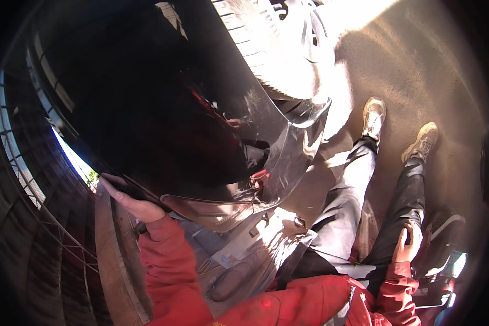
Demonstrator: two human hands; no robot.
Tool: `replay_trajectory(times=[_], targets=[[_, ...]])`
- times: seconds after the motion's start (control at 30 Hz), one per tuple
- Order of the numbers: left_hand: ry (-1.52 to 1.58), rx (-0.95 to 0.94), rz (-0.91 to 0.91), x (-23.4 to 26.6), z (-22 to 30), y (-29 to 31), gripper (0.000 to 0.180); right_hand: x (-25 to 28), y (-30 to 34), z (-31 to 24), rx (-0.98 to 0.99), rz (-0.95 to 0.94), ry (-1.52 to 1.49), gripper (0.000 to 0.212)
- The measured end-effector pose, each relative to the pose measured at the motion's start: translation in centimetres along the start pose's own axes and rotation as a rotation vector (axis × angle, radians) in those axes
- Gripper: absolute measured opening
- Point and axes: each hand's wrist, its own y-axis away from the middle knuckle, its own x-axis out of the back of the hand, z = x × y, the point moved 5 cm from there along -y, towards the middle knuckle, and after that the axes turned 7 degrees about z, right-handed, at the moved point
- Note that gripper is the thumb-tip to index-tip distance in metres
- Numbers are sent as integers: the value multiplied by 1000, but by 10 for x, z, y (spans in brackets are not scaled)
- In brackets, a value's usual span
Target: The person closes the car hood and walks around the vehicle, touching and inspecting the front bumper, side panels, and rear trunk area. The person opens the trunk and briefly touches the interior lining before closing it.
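Note:
A glossy black car body panel (pixel 146 125) fills the left and middle of the view, reflecting red sleeves and a hand. My left hand (pixel 136 205) lies against the panel's lower left edge, fingers stretched out; its palm side is partly hidden. Just right of this hand a long light lens (pixel 212 212) is set into the car's corner. My right hand (pixel 409 242) rests on my dark-trousered thigh, fingers loosely bent, with nothing visible in it. Above the panel's curved edge is a tyre (pixel 255 49), washed out by sunlight around the wheel.
Brown ground (pixel 396 70) lies under my light shoes (pixel 421 142). Below the light lens are cluttered items, including a pale box-like thing (pixel 277 228) and a looped dark cable or hose (pixel 231 282). A ribbed dark wall (pixel 43 217) and a wooden board (pixel 111 255) stand at left.

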Motion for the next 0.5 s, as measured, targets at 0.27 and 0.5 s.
replay_trajectory(times=[0.27, 0.5], targets=[[43, -19, -160, 5, -4, 0, 73, 4, 2, -6, -65, -71, 3, 17], [-107, -12, -155, 5, -2, 21, 79, 2, -1, -9, -94, -49, -71, 16]])
